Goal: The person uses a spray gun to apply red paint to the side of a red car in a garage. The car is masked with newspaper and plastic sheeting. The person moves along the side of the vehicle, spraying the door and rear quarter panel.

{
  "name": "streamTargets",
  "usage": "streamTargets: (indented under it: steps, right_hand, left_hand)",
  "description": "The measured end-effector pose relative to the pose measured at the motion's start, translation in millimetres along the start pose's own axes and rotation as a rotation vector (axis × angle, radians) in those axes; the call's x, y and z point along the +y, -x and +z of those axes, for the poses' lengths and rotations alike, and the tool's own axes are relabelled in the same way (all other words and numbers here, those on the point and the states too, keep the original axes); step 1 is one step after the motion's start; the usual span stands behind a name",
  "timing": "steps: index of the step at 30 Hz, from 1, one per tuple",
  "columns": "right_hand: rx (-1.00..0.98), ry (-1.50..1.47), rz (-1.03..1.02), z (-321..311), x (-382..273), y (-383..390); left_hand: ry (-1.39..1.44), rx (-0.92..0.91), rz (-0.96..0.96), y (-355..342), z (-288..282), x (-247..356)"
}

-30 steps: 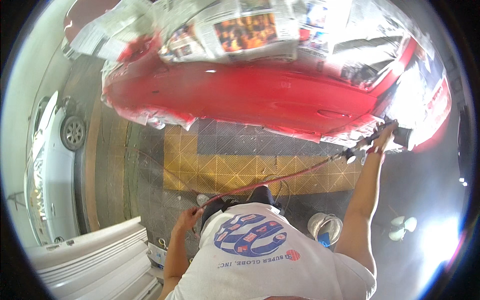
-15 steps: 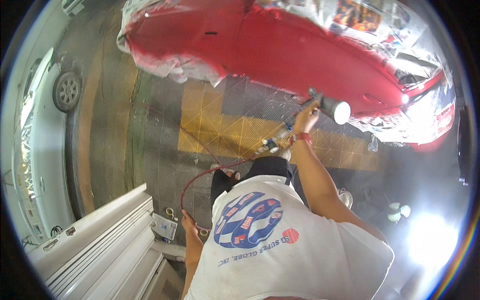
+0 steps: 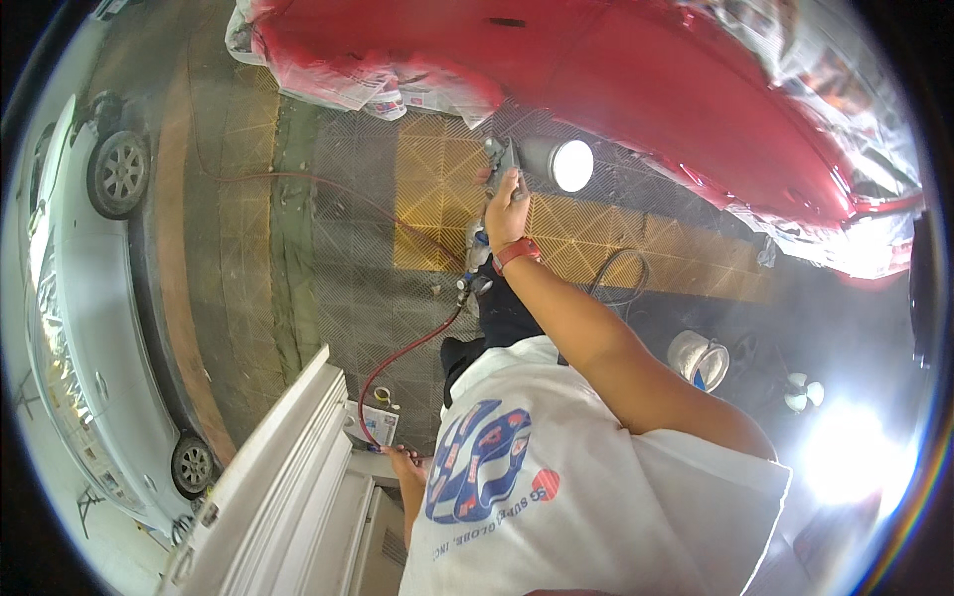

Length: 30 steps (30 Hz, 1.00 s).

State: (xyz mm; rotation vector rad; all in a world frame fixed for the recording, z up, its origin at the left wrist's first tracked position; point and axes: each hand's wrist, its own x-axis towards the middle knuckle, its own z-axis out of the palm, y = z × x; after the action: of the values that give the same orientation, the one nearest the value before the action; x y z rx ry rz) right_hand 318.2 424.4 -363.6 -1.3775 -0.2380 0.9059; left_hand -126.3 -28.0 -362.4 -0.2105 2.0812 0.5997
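Gripping a grey, cylinder-cupped spray gun (image 3: 542, 161), right hand (image 3: 508, 215); curled round curving red hose (image 3: 397, 353), left hand (image 3: 405, 465)

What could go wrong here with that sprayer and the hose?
The red hose loops down beside the legs, so it might trip the person. The spray gun in the right hand could bump the red car if it swings that way. The bucket is to the person's right, so a sideways step might knock it over.
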Motion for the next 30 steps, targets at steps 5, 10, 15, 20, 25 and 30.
streamTargets:
  steps: [5, 10, 15, 20, 25, 30]
  right_hand:
    - [-0.006, 0.009, -0.038, 52.8, 98.1, -70.3]
    - [0.363, -0.094, -0.117, 83.8, 195.7, -177.2]
    - [0.849, -0.334, -0.035, 103.5, 295.9, -302.8]
    - [1.062, -0.335, 0.133, 50.5, 392.6, -395.9]
    - [1.100, -0.300, -0.080, 117.0, 374.0, -368.6]
    - [0.924, -0.092, -0.422, 204.2, 338.1, -289.0]
  left_hand:
    - [-0.177, 0.232, -0.036, -34.7, 31.8, 76.1]
    - [-0.423, 0.125, 0.358, -128.2, 101.9, 184.9]
    - [-0.638, 0.107, 0.578, -272.6, 206.8, 337.9]
    - [-0.687, -0.190, 0.685, -369.7, 305.9, 491.2]
    - [-0.858, -0.263, 0.687, -409.6, 300.7, 559.9]
    - [-1.056, -0.345, 0.702, -436.6, 257.9, 593.1]
